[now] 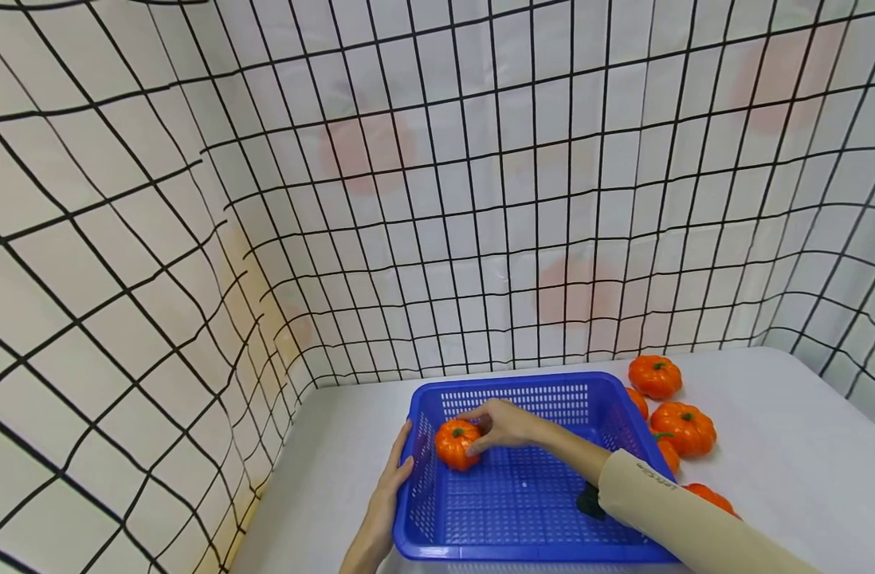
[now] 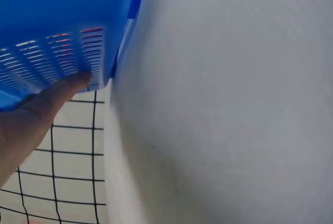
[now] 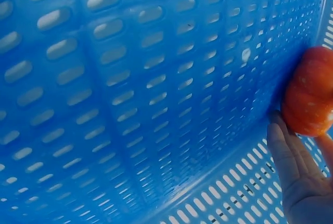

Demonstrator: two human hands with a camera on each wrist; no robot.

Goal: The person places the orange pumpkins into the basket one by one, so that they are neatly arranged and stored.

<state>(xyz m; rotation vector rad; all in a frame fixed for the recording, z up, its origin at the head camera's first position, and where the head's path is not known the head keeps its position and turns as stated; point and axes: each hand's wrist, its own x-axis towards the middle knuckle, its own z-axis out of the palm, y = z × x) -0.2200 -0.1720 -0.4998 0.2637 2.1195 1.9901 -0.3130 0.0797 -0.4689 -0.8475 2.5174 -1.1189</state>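
Observation:
A blue perforated basket (image 1: 509, 383) stands on the white table (image 1: 782, 446). Inside it, at the left wall, sits a small orange pumpkin (image 1: 455, 445) with a green stem. My right hand (image 1: 500, 422) reaches in from the right and grips this pumpkin from above. In the right wrist view the pumpkin (image 3: 310, 99) lies against the basket floor (image 3: 130, 104) with my fingers (image 3: 289, 164) beside it. My left hand (image 1: 394, 477) rests with straight fingers against the outside of the basket's left wall. The left wrist view shows the same hand (image 2: 39, 112) touching the basket's corner (image 2: 57, 21).
Several more orange pumpkins lie on the table just right of the basket, the farthest (image 1: 655, 376) near the back and a large one (image 1: 684, 428) beside the rim. A white curtain with a black grid (image 1: 194, 239) closes off the left, back and right sides.

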